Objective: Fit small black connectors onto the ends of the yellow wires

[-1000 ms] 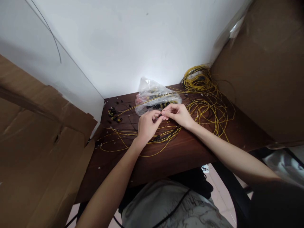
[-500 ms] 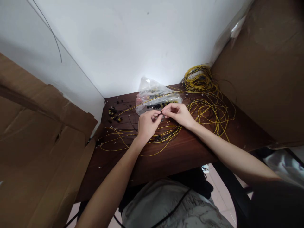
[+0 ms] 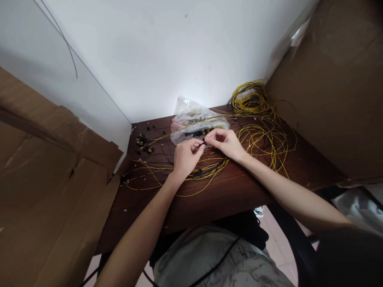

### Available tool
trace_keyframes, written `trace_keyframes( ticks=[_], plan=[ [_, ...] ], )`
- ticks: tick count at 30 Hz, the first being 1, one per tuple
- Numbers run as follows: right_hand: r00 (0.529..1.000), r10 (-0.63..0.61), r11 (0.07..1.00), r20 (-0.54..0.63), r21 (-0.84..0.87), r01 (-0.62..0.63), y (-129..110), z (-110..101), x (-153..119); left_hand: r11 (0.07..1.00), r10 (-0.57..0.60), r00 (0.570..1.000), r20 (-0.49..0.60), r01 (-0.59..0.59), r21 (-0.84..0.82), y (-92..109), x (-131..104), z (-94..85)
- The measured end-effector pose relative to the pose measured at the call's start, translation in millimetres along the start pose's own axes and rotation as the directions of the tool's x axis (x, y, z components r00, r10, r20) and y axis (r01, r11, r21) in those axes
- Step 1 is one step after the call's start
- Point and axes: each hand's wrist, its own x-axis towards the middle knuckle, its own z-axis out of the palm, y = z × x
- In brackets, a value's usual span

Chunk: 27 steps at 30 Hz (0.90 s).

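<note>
Both hands, left (image 3: 187,158) and right (image 3: 226,144), pinch a tiny dark piece (image 3: 204,142). Its finer shape I can't tell.

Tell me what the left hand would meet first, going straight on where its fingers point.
Probably the right hand's fingertips, just past the small black piece between the two hands, though depth is unclear.
</note>
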Motion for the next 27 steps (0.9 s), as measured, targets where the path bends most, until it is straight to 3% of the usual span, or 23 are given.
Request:
trace_keyframes(
  ticks=[8,16,27],
  plan=[
    [0.999,0.015,1.000,-0.039,-0.008,-0.016,1.1,1.3,-1.1,1.000,-0.001,1.000,0.010,0.001,-0.004,1.3,0.0,-0.1],
    [0.996,0.065,0.989,-0.062,0.138,-0.056,1.0,2.4,0.3,1.000,-0.015,1.000,0.010,0.015,-0.018,3.1,-0.2,-1.2],
    [0.995,0.082,0.987,0.061,0.132,-0.089,-3.7,2.0,0.3,1.000,-0.016,1.000,0.016,0.017,-0.020,4.1,0.1,-2.5]
  ],
)
